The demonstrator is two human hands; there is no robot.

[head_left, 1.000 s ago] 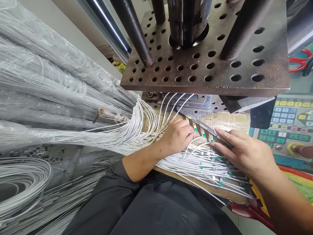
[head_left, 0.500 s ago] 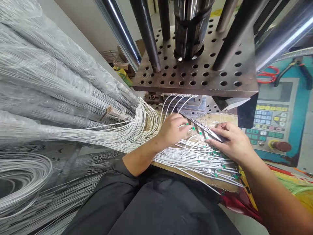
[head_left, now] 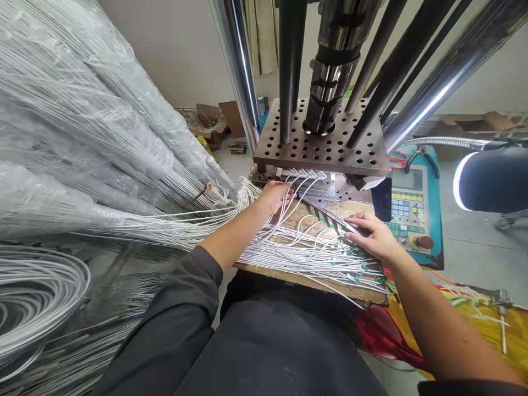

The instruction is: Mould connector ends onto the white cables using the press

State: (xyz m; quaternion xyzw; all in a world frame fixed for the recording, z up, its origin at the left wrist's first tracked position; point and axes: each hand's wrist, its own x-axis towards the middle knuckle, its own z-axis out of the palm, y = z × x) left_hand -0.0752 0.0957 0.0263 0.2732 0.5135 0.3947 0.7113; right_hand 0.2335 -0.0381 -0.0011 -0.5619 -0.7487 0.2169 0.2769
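My right hand [head_left: 371,235] pinches the near end of a long narrow metal strip [head_left: 325,212], which slants up and left toward the press. White cables with green-marked ends lie along this strip. At the press opening, my left hand [head_left: 277,198] has its fingers curled by several white cables [head_left: 297,193] and appears to grip them; the fingertips are partly hidden. These cables curve up to a row of white ends [head_left: 307,174] in the tooling under the drilled steel plate [head_left: 322,154].
A thick bundle of white cables [head_left: 284,256] covers the cardboard-topped bench. Plastic-wrapped cable bundles [head_left: 82,121] stand at left, beside a cable coil [head_left: 37,302]. At right are a control panel [head_left: 408,209] with a red knob, pliers [head_left: 423,159] and a lamp [head_left: 490,179].
My left hand has moved from the green-marked cable ends up and away to the cables at the press. My right hand still holds the strip. The camera view has shifted, showing more of the press.
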